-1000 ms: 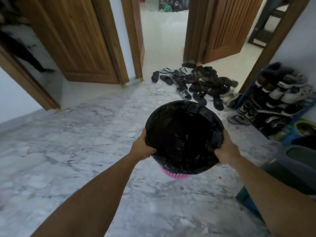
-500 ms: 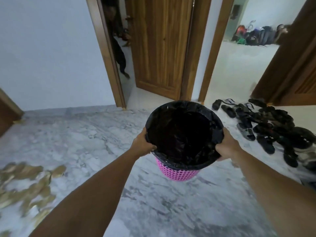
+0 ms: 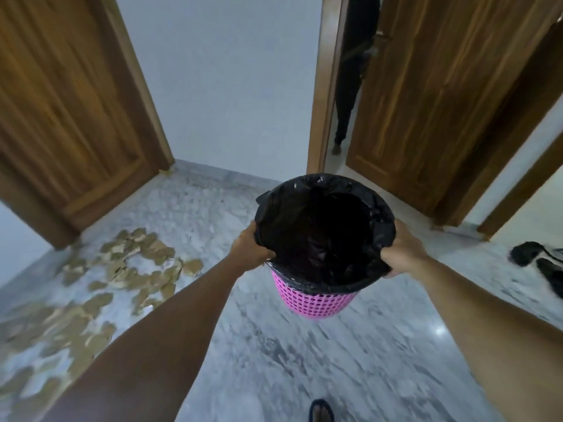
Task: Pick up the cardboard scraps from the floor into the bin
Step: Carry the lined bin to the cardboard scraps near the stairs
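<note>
View having swung left since half a second ago, cardboard scraps now spreading wider across the floor at left, left hand and right hand still gripping opposite rims of the raised bin

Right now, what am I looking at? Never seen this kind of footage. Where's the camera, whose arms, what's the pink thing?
No machine here: a person wears one wide-angle camera on the head, looking forward and down, so the two bare arms reaching in from the bottom are their own. Wide lens bends the doors and walls.

The left hand and the right hand grip opposite sides of the rim of a pink bin lined with a black bag, held up off the floor. Its inside is too dark to tell what it holds.

On the marble floor, to the left, lies a wide scatter of brown cardboard scraps, none picked up yet. Wooden doors stand on both sides, dark footwear lies at the right edge, and the wearer's foot shows at the bottom.
</note>
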